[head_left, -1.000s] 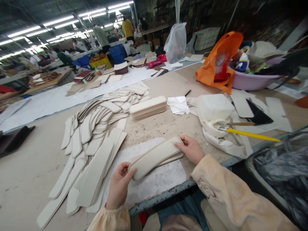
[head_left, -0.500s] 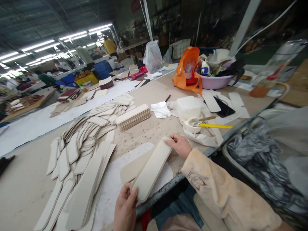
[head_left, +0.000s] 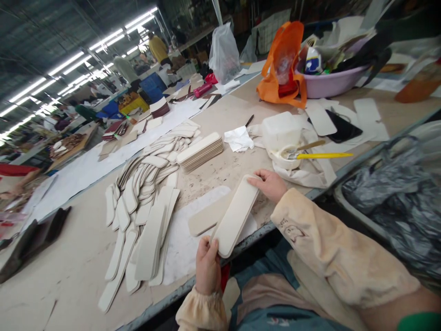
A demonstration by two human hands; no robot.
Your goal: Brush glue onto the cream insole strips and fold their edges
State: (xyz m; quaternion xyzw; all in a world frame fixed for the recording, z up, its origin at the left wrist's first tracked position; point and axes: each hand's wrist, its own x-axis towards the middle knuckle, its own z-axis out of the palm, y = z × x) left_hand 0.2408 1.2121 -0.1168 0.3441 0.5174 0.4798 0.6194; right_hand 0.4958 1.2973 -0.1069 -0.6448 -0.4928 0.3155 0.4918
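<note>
Between my hands is a long off-white strip (head_left: 236, 216) with rounded corners, tilted over the table edge; a second layer shows along its side. My left hand (head_left: 208, 264) pinches its near end, thumb on top. At the far end, my right hand (head_left: 270, 185) grips the corner between thumb and fingers. Beneath it, another beige strip (head_left: 210, 214) lies on a white sheet (head_left: 177, 259). To the left spread several loose strips (head_left: 151, 243) and a heap of smaller curved pieces (head_left: 143, 179). A neat stack of strips (head_left: 201, 151) sits farther back.
At the right, a yellow-handled brush (head_left: 324, 156) rests on a small white bowl (head_left: 287, 158), near a black phone (head_left: 341, 126). Behind are an orange bag (head_left: 279, 87) and a purple basin (head_left: 330, 85). A bin with grey plastic (head_left: 396, 197) stands beside the table. A person's arm (head_left: 17, 179) shows far left.
The camera view has turned, so the table things appear shifted and more of the left side shows. Both hands keep hold of the same strip.
</note>
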